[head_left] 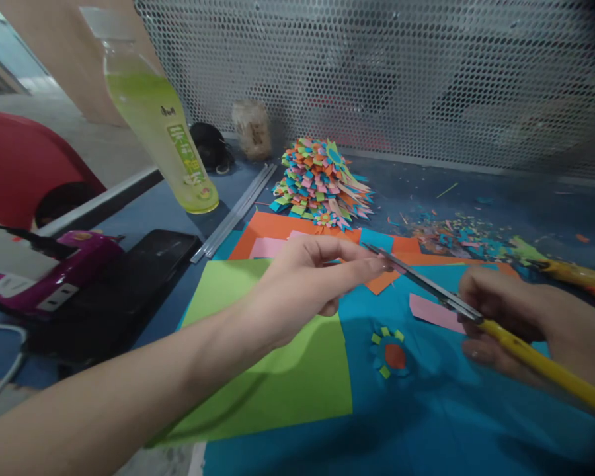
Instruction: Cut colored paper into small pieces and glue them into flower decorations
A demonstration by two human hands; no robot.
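Observation:
My left hand [307,277] reaches to the right, fingers pressed together in a pinch on a small orange paper piece [379,283]. My right hand [506,324] is closed round yellow-handled scissors [550,370]. Their blades [416,277] point left and meet the orange piece at my left fingertips. Both hands hover over a blue paper sheet [426,416]. On it lie a small paper flower [389,354] with a red centre and a pink slip [434,314] just under the scissors.
A green sheet [277,377] lies under my left forearm. A pile of colourful paper flowers [322,182] and scraps [456,238] sit behind. A green drink bottle [163,132], black phone [129,277] and purple device [54,271] stand left. A perforated metal screen [401,73] closes the back.

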